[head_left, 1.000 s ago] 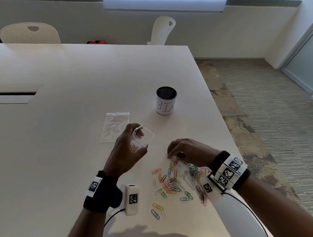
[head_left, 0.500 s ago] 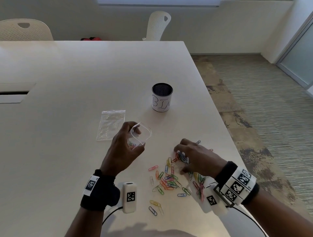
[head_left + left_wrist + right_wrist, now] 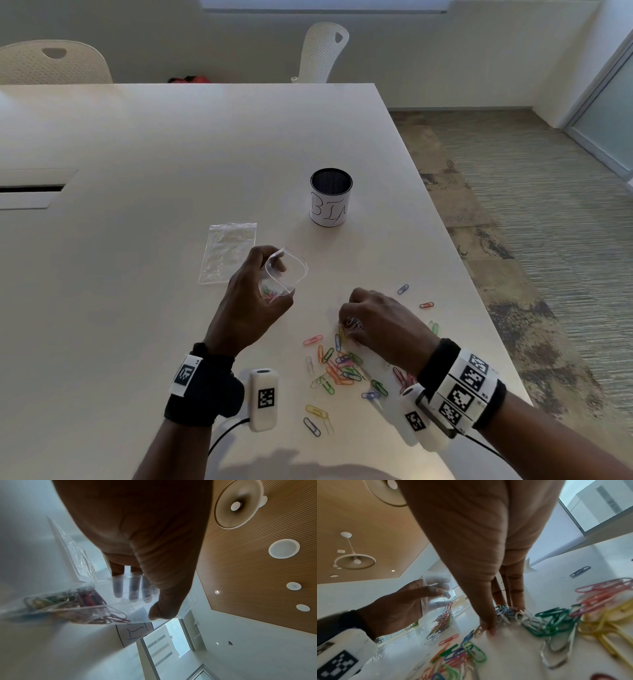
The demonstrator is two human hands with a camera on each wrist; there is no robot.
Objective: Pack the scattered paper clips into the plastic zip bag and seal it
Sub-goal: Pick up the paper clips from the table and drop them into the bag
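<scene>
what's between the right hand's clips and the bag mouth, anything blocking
Nothing visible. The left hand holds the zip bag with its mouth spread open and facing the right hand, which pinches paper clips at the pile. Only bare table lies between them.

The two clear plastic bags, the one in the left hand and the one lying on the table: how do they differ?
The held bag is lifted off the table in the left hand, while the flat bag lies untouched beside that hand. The held bag's mouth is pulled open; the flat bag lies flattened. The held bag has coloured paper clips at its bottom; no coloured clips show in the flat bag. Both are small and transparent.
</scene>
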